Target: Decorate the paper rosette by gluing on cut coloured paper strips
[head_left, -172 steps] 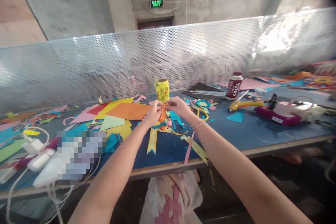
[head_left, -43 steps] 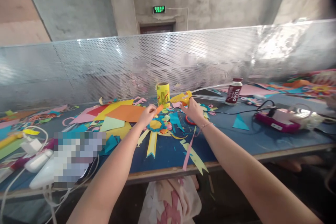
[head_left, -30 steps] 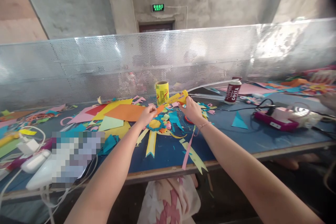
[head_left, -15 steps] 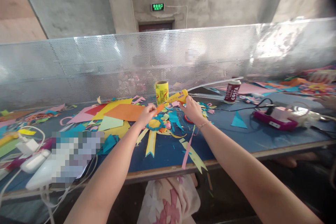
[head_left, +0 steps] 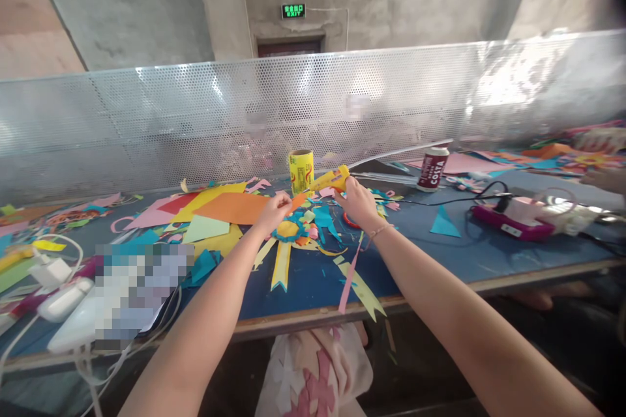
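My right hand (head_left: 359, 202) is wrapped round a yellow glue gun (head_left: 330, 178), its nozzle pointing left. In my left hand (head_left: 274, 214) a small orange paper piece (head_left: 298, 201) is pinched, and the nozzle is right at it; whether they touch I cannot tell. Just below my left hand lies a paper rosette (head_left: 286, 229) with a yellow centre and blue frilled edge, a yellow ribbon tail (head_left: 280, 266) hanging toward me. Blue paper scraps (head_left: 327, 223) lie between my hands. Behind the nozzle stands a yellow cardboard tube (head_left: 300, 171).
Coloured paper sheets (head_left: 229, 208) spread at the left. A phone (head_left: 147, 293) and white chargers (head_left: 66, 296) sit front left. At the right are a COSTA can (head_left: 433, 168), a purple power strip (head_left: 513, 223) and black cable. A perforated metal screen (head_left: 195, 117) runs behind; another person's hand (head_left: 604, 179) shows far right.
Almost nothing differs. Both hands keep the glue gun and orange paper at nearly the same spot; the whole view has shifted very slightly.
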Demonstrator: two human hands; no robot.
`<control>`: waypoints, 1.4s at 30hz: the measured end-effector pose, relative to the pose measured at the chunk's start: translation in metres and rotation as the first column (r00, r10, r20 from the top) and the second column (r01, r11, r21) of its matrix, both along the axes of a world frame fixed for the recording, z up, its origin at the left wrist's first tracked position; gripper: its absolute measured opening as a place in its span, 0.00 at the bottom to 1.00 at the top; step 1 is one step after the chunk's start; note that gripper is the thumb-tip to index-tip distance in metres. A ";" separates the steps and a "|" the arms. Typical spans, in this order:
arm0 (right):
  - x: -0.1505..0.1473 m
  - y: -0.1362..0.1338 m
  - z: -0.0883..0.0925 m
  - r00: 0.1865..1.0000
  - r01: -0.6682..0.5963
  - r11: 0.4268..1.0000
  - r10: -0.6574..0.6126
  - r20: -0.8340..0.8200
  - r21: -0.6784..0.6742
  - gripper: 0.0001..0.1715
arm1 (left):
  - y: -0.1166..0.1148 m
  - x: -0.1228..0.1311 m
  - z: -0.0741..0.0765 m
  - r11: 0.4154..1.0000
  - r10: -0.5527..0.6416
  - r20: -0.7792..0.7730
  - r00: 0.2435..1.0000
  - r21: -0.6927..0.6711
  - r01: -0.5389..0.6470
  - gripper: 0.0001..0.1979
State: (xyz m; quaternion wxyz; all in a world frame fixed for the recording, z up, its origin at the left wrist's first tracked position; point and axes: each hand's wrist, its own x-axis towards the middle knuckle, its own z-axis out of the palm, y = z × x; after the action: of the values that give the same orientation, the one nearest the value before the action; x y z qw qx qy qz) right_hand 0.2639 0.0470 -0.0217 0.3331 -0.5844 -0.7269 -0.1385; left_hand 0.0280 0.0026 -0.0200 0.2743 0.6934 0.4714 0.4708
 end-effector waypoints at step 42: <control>0.006 0.012 -0.003 0.964 -0.014 1.000 0.013 -0.266 -0.001 0.23 | 0.000 0.000 0.003 0.999 0.049 0.127 0.991 0.006 -0.050 0.08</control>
State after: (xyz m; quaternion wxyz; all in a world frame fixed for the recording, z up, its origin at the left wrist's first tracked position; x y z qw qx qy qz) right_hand 0.2694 0.0585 -0.0243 0.4276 -0.5931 -0.6799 -0.0557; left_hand 0.0279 0.0025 -0.0165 0.2885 0.6516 0.4679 0.5227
